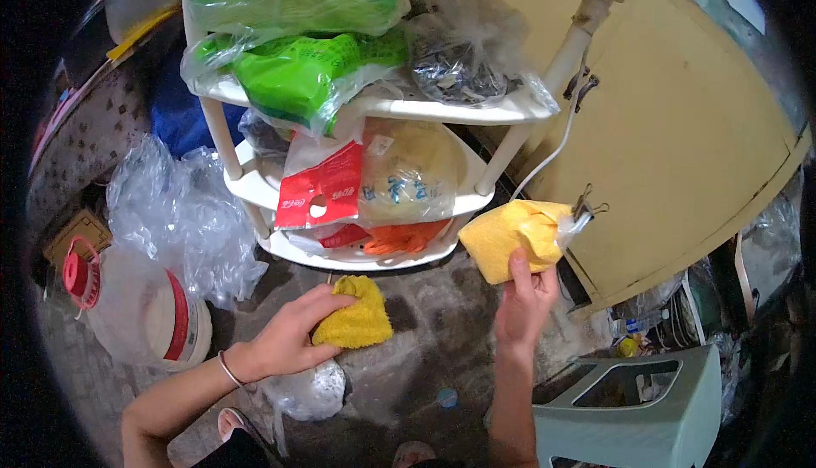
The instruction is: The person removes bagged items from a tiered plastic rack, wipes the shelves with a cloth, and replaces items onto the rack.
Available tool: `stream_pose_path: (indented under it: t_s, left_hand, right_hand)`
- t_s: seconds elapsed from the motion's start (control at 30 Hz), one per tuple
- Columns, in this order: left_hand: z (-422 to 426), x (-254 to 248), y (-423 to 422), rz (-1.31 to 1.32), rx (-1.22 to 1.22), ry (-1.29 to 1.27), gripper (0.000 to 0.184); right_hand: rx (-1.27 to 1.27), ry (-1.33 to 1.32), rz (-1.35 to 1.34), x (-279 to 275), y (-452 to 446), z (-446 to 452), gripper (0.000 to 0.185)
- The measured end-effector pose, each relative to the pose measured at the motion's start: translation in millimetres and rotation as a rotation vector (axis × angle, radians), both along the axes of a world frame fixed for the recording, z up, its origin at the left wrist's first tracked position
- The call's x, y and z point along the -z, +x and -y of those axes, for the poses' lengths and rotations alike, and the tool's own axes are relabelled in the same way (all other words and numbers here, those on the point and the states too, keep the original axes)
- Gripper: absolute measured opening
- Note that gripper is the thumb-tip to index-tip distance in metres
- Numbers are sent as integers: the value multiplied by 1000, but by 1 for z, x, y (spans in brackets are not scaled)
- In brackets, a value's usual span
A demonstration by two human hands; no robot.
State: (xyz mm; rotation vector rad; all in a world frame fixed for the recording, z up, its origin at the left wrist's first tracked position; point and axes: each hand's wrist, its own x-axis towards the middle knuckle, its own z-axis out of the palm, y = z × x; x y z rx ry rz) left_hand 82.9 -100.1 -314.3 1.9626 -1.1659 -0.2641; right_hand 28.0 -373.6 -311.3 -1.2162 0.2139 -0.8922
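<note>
My left hand (304, 332), with a bracelet at the wrist, is closed around a fuzzy yellow cloth (359, 313) above the floor. In my right hand (523, 302) is an orange-yellow packet (501, 238), pinched with the thumb on its near face. A metal binder clip (588, 204) closes the packet's right end, where some white plastic shows. Behind the packet a white cord (557, 149) runs upward; I cannot tell whether the two are joined. The white shelf rack (374, 257) stands just beyond both hands, and an orange glove-like item (404, 237) lies on its bottom tier.
Bright green packages (297, 73) and a red-and-white bag (321, 183) fill the rack. Left are a large plastic jug (140, 315) and crumpled clear plastic (183, 221). A grey-green stool (629, 421) stands at lower right, below a tan panel (680, 128). A knotted plastic bag (313, 390) lies on the floor.
</note>
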Motion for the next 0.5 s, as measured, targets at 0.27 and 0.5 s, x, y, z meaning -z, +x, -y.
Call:
stream_pose_path:
  t_s: [0.27,0.5]
  left_hand:
    - [-4,7,2,-6,62,19,54]
    - [2,6,1,22,88,22,54]
  right_hand:
    - [-3,-156,11,-20,7,-2,27]
    - [108,-164,44,-12,30,4,28]
